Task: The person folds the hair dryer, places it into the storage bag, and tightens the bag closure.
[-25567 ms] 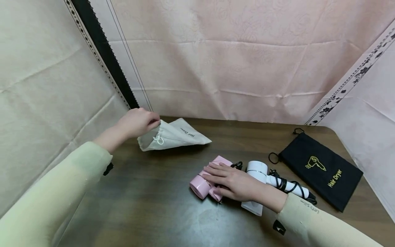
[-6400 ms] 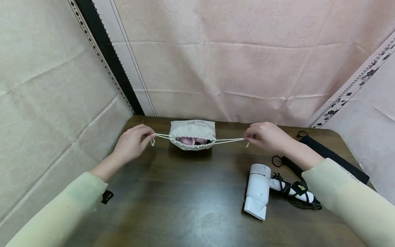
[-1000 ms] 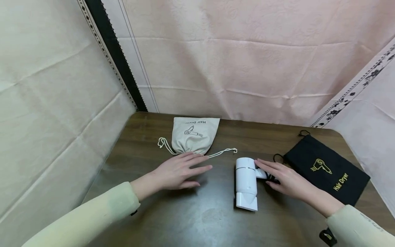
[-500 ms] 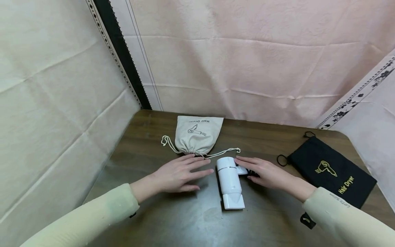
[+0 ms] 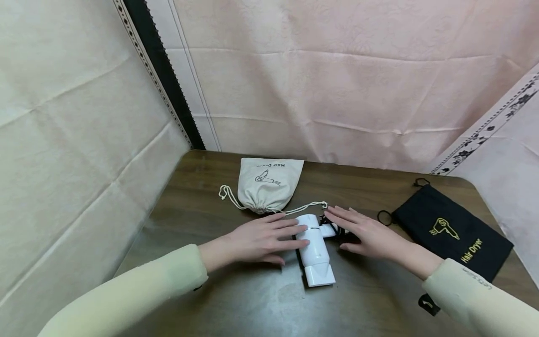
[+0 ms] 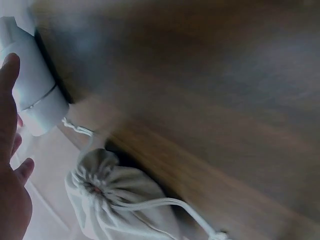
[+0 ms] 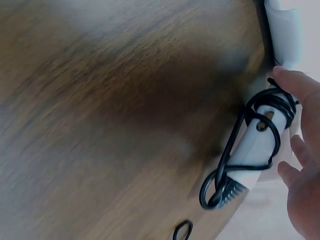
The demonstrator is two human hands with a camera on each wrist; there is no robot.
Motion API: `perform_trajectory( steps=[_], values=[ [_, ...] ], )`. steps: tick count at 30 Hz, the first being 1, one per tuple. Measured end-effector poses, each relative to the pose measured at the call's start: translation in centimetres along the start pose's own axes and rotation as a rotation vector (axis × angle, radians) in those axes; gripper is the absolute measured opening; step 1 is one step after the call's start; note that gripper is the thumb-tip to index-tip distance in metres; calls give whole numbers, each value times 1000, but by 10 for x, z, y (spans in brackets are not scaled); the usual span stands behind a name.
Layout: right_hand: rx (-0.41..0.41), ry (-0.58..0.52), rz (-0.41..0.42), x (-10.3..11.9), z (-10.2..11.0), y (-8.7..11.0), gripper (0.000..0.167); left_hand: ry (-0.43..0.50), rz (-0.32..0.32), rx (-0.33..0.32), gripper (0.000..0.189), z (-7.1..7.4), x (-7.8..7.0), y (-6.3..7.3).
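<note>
A white hair dryer [image 5: 315, 252] lies on the table with its nozzle toward me. Its handle [image 7: 250, 150] points right, wrapped in its black cord [image 7: 274, 131]. My left hand [image 5: 263, 238] reaches over from the left, straight fingertips on the dryer's barrel. Over the handle is my right hand [image 5: 370, 234], fingers extended and spread, partly hiding handle and cord. Behind the dryer sits a beige drawstring bag [image 5: 269, 185], its mouth gathered and a cord trailing out on each side. In the left wrist view the gathered mouth [image 6: 92, 187] shows beside the dryer's rear end.
A flat black drawstring bag [image 5: 450, 236] marked "Hair Dryer" lies at the right, its cord loops toward the back and left. The brown wooden table [image 5: 202, 304] has rounded back corners. Light cloth [image 5: 337, 93] hangs behind and on both sides.
Earlier a pink dryer went into the beige bag and its cords were drawn. The white dryer has since slid left. My left hand has moved right onto it; my right fingertips have shifted back slightly.
</note>
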State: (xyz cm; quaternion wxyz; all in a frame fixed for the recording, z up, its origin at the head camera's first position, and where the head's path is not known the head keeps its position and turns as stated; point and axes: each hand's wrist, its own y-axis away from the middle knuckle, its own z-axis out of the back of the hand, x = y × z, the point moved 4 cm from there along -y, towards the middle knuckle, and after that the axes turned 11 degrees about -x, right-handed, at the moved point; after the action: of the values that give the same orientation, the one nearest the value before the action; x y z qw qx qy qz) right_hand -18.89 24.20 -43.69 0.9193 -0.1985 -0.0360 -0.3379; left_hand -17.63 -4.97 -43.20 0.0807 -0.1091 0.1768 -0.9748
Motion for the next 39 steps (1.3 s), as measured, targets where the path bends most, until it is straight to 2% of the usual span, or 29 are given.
perform_trajectory(
  steps=[5,9,21,27,39],
  values=[
    [1,25,-45,-5,10,12,98,-63,-67,77,82,-12,-1,-23],
    [2,55,-62,-7,15,19,99,-81,-96,114,87,-19,-2,-35],
    [19,52,-64,-9,20,26,100,-57,-142,185,89,-34,-2,-50],
    [30,51,-77,-9,23,25,99,-46,-153,189,85,-43,-5,-53],
    [31,75,-71,-16,22,25,97,7,-144,129,80,-51,-11,-57]
  ],
)
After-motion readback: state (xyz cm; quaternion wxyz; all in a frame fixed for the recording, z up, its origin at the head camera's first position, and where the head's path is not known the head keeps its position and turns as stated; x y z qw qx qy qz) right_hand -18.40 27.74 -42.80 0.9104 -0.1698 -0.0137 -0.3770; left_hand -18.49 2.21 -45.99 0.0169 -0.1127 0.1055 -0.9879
